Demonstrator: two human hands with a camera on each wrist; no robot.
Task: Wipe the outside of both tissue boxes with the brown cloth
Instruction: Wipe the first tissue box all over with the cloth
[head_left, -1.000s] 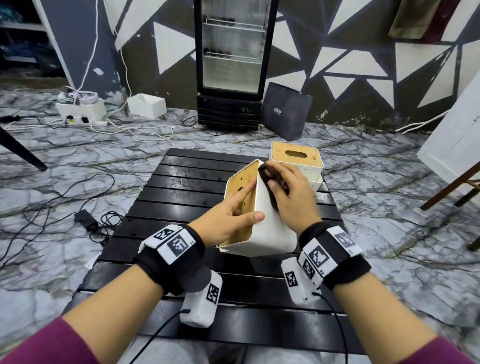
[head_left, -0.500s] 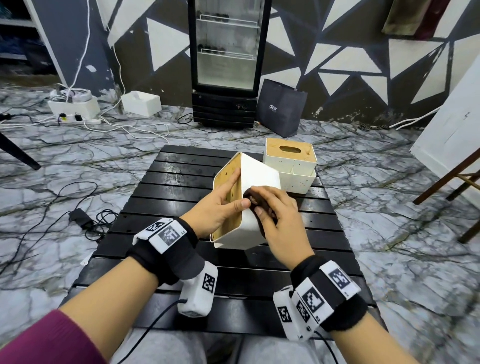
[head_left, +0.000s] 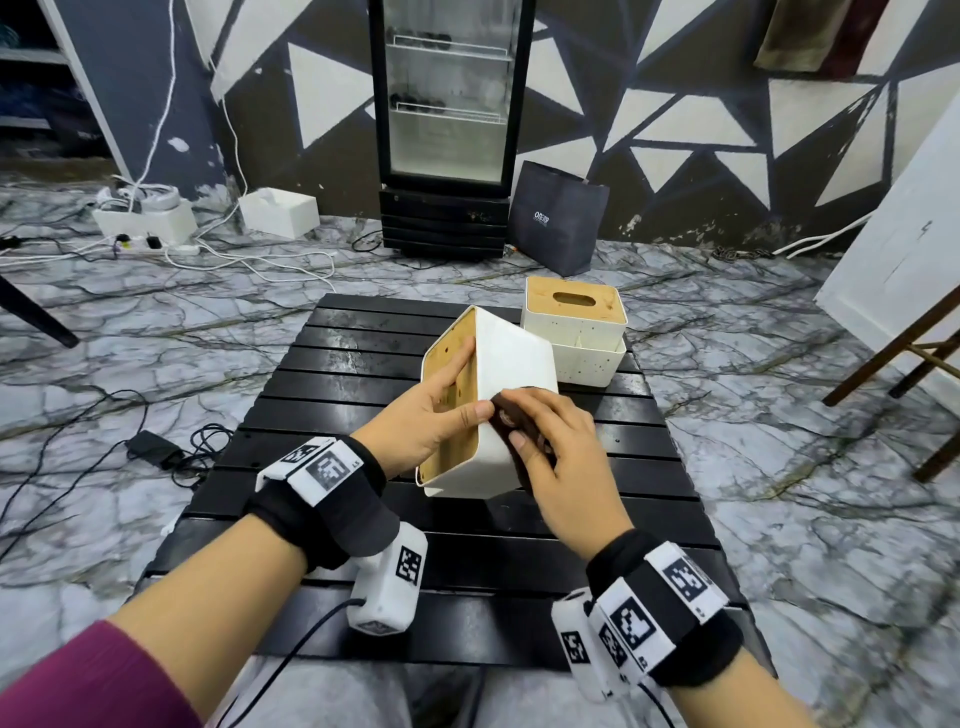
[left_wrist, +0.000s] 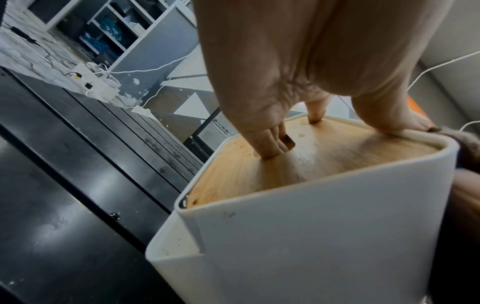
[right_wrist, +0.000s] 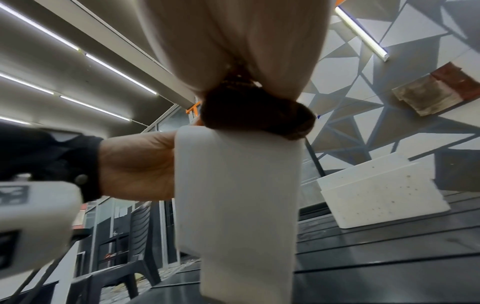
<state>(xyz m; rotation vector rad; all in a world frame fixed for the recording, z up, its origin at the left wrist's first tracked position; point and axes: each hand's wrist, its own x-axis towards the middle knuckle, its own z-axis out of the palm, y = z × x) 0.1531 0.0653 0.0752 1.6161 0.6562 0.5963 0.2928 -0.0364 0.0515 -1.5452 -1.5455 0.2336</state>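
A white tissue box (head_left: 511, 358) with a wooden lid (left_wrist: 324, 160) stands tipped on the black slatted table (head_left: 332, 364), lid facing left. My left hand (head_left: 441, 415) grips it, fingers on the lid with one tucked into the slot and the thumb over the upper edge. My right hand (head_left: 556, 457) holds the bunched brown cloth (head_left: 511, 415) and presses it against the box's white side near the thumb. The cloth (right_wrist: 257, 117) sits on the box's top edge in the right wrist view. The second tissue box (head_left: 574, 332) stands upright at the table's far right, untouched.
A glass-door fridge (head_left: 449, 104) and a dark bag (head_left: 561, 228) stand beyond the table. Cables and an adapter (head_left: 156, 447) lie on the marble floor to the left. Wooden chair legs (head_left: 893, 364) stand at the right. A white box (head_left: 280, 210) sits on the floor at back left.
My right hand has slid the cloth along the box's white side, from its far upper end toward me. The left hand has kept hold of the lid.
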